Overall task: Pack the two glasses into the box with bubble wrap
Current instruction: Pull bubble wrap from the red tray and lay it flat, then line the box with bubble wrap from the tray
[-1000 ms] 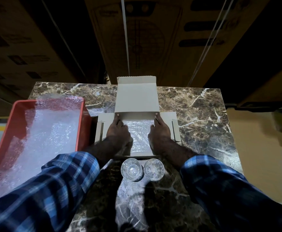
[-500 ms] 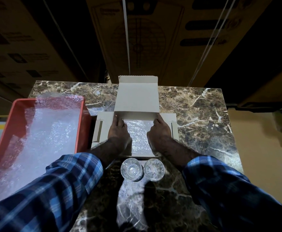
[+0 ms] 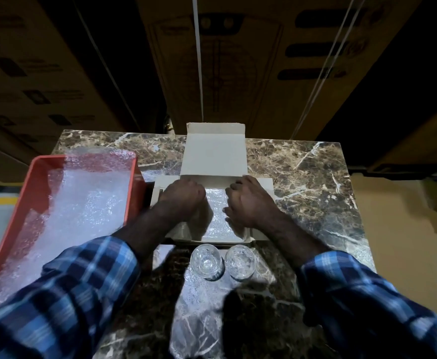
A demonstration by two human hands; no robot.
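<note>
Our left hand (image 3: 182, 194) and right hand (image 3: 248, 200) sit inside the open box (image 3: 213, 156), fingers curled down on the bubble wrap (image 3: 218, 218) lining its floor; whether either grip pinches the sheet we cannot tell. The wrap's long axis runs away from us, toward the raised lid. The two glasses (image 3: 222, 261) stand upright on the desk (image 3: 303, 177), touching, just beside the box's near wall. A red tray (image 3: 34, 187) of more wrap lies left.

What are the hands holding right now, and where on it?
Cannot be told: both hands rest curled on the bubble wrap lining the box.
</note>
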